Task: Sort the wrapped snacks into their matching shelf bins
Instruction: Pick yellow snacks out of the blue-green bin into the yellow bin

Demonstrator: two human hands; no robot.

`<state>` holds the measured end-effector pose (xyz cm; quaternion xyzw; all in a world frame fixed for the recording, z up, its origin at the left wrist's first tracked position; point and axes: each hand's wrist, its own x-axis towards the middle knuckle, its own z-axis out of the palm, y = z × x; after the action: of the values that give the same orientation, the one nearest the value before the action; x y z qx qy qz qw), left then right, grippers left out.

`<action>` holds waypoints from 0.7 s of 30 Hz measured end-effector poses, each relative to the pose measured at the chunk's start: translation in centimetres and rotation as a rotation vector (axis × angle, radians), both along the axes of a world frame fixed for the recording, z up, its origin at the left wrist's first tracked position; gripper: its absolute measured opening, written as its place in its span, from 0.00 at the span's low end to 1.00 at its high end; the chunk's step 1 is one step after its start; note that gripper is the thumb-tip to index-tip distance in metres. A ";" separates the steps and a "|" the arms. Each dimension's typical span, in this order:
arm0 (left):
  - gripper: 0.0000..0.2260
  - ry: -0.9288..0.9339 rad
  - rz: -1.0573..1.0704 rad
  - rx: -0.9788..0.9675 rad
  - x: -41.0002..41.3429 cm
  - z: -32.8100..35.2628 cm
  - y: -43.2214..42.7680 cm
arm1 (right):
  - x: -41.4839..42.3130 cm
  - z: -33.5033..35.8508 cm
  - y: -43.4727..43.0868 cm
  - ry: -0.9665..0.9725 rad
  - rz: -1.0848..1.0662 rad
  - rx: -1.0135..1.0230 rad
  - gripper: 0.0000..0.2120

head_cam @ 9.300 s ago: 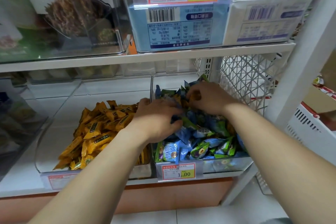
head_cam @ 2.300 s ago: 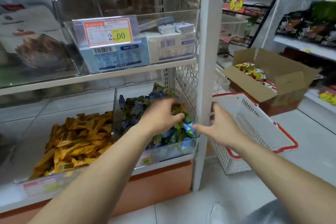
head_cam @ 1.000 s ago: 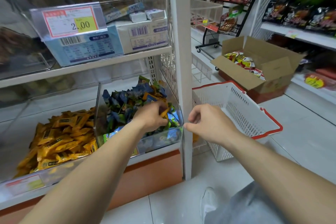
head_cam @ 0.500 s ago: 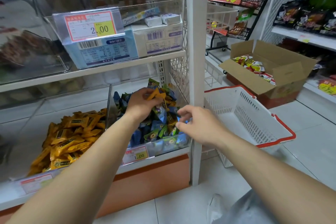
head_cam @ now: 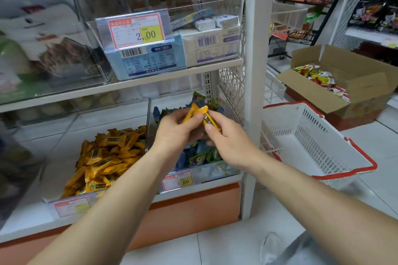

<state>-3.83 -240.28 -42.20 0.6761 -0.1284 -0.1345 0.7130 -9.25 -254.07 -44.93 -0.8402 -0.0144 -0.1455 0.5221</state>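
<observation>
The left bin (head_cam: pixel 64 150) and right bin (head_cam: pixel 217 171) are sitting side by side on the lower shelf (head_cam: pixel 211 186). The left hand (head_cam: pixel 176 132) and right hand (head_cam: pixel 229 139) are meeting above the right bin, pinching snacks (head_cam: pixel 203 115) between them. A post (head_cam: pixel 253 92) is standing just right of that bin, a basket (head_cam: pixel 312 135) beyond it, a box (head_cam: pixel 366 86) behind the basket.

In the fingers (head_cam: pixel 209 127): yellow wrappers (head_cam: pixel 199 113), glossy crinkled plastic film. Beneath the fingers: blue-green wrappers (head_cam: pixel 200 157), same shiny film; bin (head_cam: pixel 221 171), clear glossy hard plastic. Right of the fingers: shelf post (head_cam: pixel 254 71), smooth white painted metal; basket (head_cam: pixel 312 135), matt white perforated plastic, red rim. Farther right: cardboard box (head_cam: pixel 366 86), matt brown. Underfoot: floor (head_cam: pixel 237 243), smooth pale tile, slight sheen.
</observation>
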 end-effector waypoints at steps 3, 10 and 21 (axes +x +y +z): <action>0.09 0.006 -0.027 -0.062 -1.6 -0.1 -1.4 | -0.3 0.2 -0.3 0.031 -0.006 0.283 0.14; 0.11 -0.187 -0.047 0.009 -3.5 -0.4 -4.7 | -2.9 0.9 -3.1 0.075 0.024 0.691 0.12; 0.12 -0.577 -0.030 0.708 0.2 -3.9 -5.2 | -4.5 0.7 -7.6 0.191 -0.094 0.072 0.08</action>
<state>-3.58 -245.51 -46.08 0.8861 -0.2776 0.0135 0.3710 -13.80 -261.68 -44.26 -0.8307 0.0799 -0.0896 0.5436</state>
